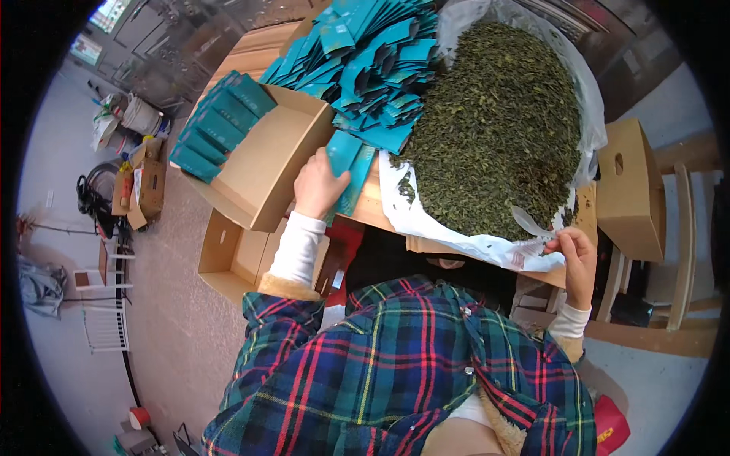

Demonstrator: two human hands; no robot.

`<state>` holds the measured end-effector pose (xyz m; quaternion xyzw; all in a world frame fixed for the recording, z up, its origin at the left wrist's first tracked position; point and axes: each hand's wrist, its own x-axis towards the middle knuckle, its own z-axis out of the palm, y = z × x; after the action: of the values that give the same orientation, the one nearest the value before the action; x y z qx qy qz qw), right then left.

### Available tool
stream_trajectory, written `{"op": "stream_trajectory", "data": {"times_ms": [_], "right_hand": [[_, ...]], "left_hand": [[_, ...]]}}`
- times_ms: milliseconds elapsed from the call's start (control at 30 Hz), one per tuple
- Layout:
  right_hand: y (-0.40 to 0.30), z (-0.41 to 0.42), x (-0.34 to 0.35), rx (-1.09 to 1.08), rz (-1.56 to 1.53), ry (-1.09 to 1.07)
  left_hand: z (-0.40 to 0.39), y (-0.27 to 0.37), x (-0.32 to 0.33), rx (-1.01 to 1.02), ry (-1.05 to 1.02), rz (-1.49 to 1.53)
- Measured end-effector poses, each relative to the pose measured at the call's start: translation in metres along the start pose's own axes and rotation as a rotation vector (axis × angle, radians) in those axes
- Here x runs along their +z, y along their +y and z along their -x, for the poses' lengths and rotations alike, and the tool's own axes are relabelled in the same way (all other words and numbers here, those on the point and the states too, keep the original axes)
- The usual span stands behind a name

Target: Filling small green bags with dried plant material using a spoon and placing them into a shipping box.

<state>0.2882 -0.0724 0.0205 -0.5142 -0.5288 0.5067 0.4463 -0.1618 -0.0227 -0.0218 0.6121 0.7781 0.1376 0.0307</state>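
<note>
My left hand (321, 181) rests on teal packets (356, 171) at the table's front edge, beside an open cardboard box; whether it grips one is unclear. Near the table's right front corner, my right hand (573, 251) pinches the handle of a small translucent plastic scoop (527, 222) at the edge of the leaf heap. Dried green leaves (496, 125) are heaped on a clear and white plastic bag (439, 228). A large loose pile of teal packets (370, 62) lies left of the leaves. The cardboard box (259, 162) holds rows of upright teal packets (219, 125) along its far left side.
Another open cardboard box (234, 256) sits lower, under the first. A closed-looking cardboard box (630, 194) with a hand hole stands right of the wooden table (368, 199), near a wooden frame (681, 245). Farther left on the floor is a carton (149, 191) with items in it.
</note>
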Motion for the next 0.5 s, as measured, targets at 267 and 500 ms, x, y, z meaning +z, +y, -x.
{"op": "stream_trajectory", "data": {"times_ms": [267,500], "right_hand": [[-0.012,-0.009,0.012,-0.044,-0.006,-0.002],[-0.053,-0.023,0.021,-0.272,0.266,-0.05]], "left_hand": [[0.018,0.036,-0.046,0.233,0.167,0.225],[0.031,0.131,-0.03,0.59,-0.31,0.807]]}}
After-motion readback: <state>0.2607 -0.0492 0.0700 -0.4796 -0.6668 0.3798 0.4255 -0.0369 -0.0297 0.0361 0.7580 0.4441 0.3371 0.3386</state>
